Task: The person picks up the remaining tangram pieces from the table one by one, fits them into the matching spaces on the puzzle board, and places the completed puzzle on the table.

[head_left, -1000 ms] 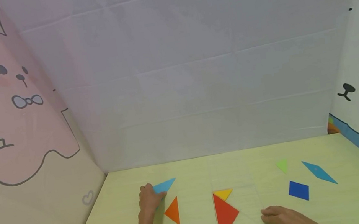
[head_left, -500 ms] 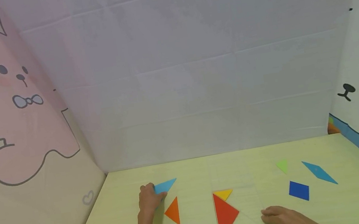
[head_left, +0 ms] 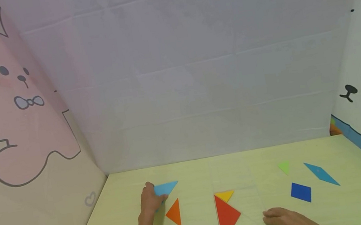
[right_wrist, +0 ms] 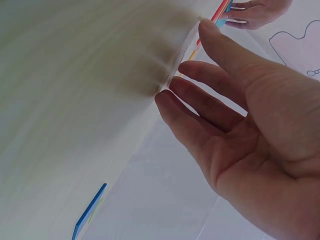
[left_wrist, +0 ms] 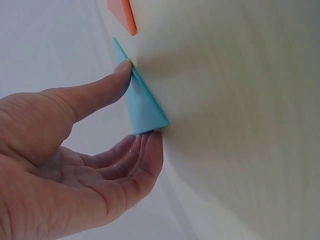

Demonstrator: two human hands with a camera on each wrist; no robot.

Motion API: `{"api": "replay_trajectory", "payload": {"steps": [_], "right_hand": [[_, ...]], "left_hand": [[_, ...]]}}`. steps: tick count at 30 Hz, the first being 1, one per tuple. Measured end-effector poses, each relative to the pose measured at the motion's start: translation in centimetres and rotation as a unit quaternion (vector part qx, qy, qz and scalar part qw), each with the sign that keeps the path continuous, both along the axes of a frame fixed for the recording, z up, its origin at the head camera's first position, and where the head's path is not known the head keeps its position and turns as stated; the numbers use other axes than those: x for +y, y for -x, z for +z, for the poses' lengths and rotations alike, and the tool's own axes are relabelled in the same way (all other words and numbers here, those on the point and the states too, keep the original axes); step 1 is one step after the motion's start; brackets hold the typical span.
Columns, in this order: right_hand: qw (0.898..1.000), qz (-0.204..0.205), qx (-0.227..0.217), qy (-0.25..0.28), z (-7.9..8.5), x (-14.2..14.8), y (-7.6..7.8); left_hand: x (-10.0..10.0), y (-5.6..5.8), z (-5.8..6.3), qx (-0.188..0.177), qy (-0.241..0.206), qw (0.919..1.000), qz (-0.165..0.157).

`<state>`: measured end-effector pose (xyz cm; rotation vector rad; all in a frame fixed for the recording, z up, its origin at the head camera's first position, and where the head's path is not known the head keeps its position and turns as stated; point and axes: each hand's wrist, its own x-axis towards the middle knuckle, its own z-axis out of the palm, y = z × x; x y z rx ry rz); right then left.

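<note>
At the table's left, my left hand (head_left: 149,200) pinches a light blue triangle (head_left: 165,188) between thumb and fingertips. In the left wrist view, the thumb lies on the triangle's (left_wrist: 145,107) long edge and the fingertips on its short edge. My right hand (head_left: 289,220) rests its fingertips against the right edge of a clear square tray (head_left: 251,203). Its fingers are extended and loosely bent in the right wrist view. Inside the tray, a large red triangle (head_left: 228,218) stands along the left side, with a small yellow triangle (head_left: 225,196) at the top.
An orange triangle (head_left: 174,213) lies between the left hand and the tray. Right of the tray lie a small green triangle (head_left: 284,167), a dark blue square (head_left: 301,192) and a blue parallelogram (head_left: 320,173). White cloth (head_left: 177,89) hangs behind the table.
The light blue triangle has turned slightly clockwise on the table under my left fingers. My right hand and the tray stay where they were.
</note>
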<state>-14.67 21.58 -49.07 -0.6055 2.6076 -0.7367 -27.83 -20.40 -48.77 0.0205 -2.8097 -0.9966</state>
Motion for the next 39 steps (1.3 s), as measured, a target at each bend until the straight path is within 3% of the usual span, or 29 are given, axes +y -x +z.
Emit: {"api": "replay_trajectory", "payload": {"steps": [16,28,39], "right_hand": [[1.000,0.006,0.023,-0.002,-0.68,0.52,-0.13],[0.999,0.010,0.030,-0.006,-0.12,0.34,-0.25],[1.000,0.010,0.026,-0.013,-0.13,0.23,-0.18]], "left_hand": [[-0.21,0.29,-0.31,0.009,-0.026,0.9996,-0.002],[-0.25,0.43,-0.35,0.009,-0.070,0.9974,0.014],[-0.17,0.42,-0.06,0.018,-0.117,0.9929,0.004]]}}
